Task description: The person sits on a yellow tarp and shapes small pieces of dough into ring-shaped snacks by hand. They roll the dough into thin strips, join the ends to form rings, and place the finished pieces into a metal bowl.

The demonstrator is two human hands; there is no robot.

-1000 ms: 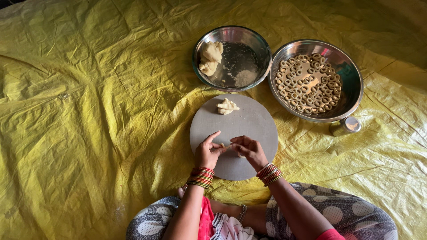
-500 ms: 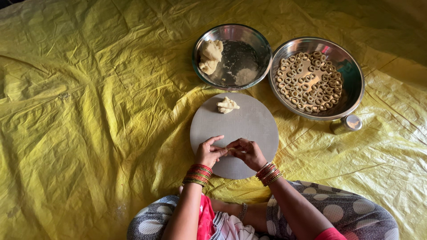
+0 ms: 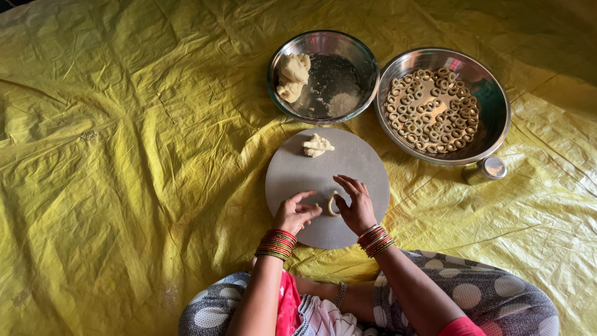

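Observation:
A round grey board (image 3: 292, 168) lies on the yellow sheet in front of me. My left hand (image 3: 295, 213) rests on its near edge with fingers loosely curled. My right hand (image 3: 355, 203) pinches a thin curved strip of dough (image 3: 331, 203) bent into a ring shape between the two hands. A small lump of dough (image 3: 317, 145) sits at the far side of the board. Both wrists wear stacked bangles.
A steel bowl (image 3: 367, 74) with a larger dough lump (image 3: 293, 75) stands beyond the board. To its right a wider steel pan (image 3: 494, 124) holds several dough rings (image 3: 433, 112). A small steel cup (image 3: 485, 169) sits by the pan. My knees are at the bottom edge.
My hands have drawn slightly apart, and the dough strip now shows curled into a ring under my right fingers. The bowls and the dough lump have not moved.

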